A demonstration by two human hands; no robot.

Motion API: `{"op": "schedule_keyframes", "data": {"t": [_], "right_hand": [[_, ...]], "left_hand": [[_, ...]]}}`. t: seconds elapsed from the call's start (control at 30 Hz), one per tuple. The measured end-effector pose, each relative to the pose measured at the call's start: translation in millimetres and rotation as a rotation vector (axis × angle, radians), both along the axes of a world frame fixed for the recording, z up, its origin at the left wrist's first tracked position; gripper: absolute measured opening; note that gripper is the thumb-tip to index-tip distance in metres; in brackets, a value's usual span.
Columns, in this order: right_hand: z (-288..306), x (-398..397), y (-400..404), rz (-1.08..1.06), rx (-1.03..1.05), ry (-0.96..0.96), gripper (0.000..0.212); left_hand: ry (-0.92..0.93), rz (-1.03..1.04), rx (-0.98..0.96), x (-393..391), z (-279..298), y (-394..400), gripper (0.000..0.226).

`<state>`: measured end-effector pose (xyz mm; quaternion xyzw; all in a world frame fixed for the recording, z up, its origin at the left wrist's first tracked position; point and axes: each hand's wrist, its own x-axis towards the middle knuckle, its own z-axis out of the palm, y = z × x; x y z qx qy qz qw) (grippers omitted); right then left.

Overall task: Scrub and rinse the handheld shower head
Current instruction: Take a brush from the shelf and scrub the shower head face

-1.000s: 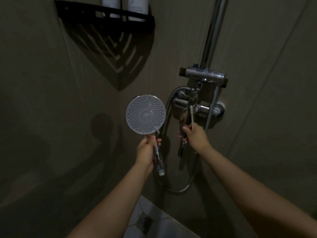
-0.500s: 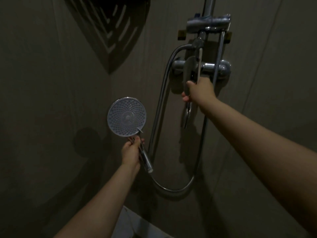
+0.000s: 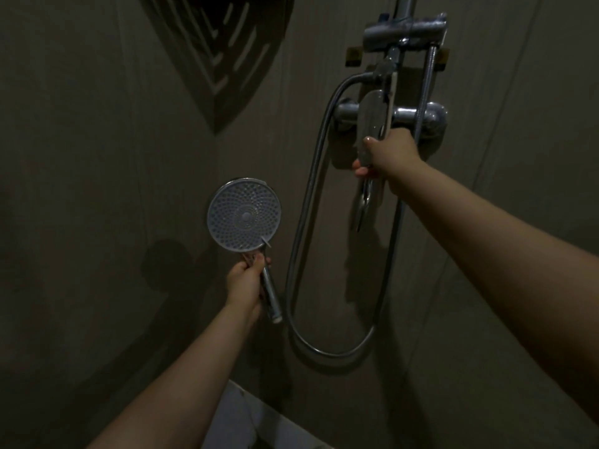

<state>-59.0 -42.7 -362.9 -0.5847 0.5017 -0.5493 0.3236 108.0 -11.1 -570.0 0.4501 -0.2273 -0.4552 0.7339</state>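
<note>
Dim grey-brown shower walls (image 3: 97, 157) meet in a corner, with a pale strip of floor (image 3: 240, 419) at the bottom edge nearest the camera. Both forearms reach up and forward from there.

Nearer and lower, the left hand (image 3: 244, 281) has its grip wrapped round the chrome handle of the handheld shower head (image 3: 243, 215), held upright with the round, dotted spray face turned toward the camera. No water shows at the nozzles. From the handle's lower end the metal hose (image 3: 330, 351) loops down and climbs back to the fittings on the wall.

Farther and higher, the right hand (image 3: 385, 157) is clenched on the mixer lever (image 3: 371, 124), thumb on its front; a thin pale stick, probably a toothbrush (image 3: 390, 92), rises above the fist alongside the lever, and a slim dark piece sticks out below it. Behind sits the chrome mixer valve (image 3: 418, 115), with the riser bracket (image 3: 405, 27) above and the shadow of a corner shelf (image 3: 220, 53) on the wall at top left.

This looks like the moment of turning water on to rinse. The chief risk is the spray face pointing straight back at the person: a full pull on the lever could send water into the face and camera. With the brush sharing the same grip as the lever, it could slip free, or the lever could be overshot toward hot.
</note>
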Motion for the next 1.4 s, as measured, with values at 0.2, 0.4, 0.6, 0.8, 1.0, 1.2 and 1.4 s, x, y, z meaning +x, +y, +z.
{"op": "schedule_keyframes", "data": {"t": [0.2, 0.4, 0.6, 0.8, 1.0, 1.2, 1.4], "right_hand": [[1, -1, -4, 0.013, 0.038, -0.041, 0.018], [-1, 0, 0, 0.007, -0.057, 0.095, 0.032], [4, -2, 10, 0.056, 0.06, -0.018, 0.032], [4, -1, 10, 0.022, 0.05, 0.001, 0.029], [4, -1, 8, 0.015, 0.051, 0.018, 0.037], [5, 1, 7, 0.011, 0.076, -0.032, 0.036], [6, 2, 6, -0.021, 0.079, -0.011, 0.041]], "left_hand": [[-0.006, 0.0, -0.004, 0, 0, 4, 0.021], [-0.05, 0.008, 0.002, 0, -3, 7, 0.022], [-0.056, 0.003, 0.008, 3, -8, 4, 0.022], [-0.062, -0.002, 0.016, 1, -8, 6, 0.022], [-0.068, -0.012, 0.012, 1, -12, 5, 0.021], [-0.076, -0.012, 0.021, 3, -16, 7, 0.022], [-0.107, -0.002, 0.016, 6, -17, 9, 0.022]]}}
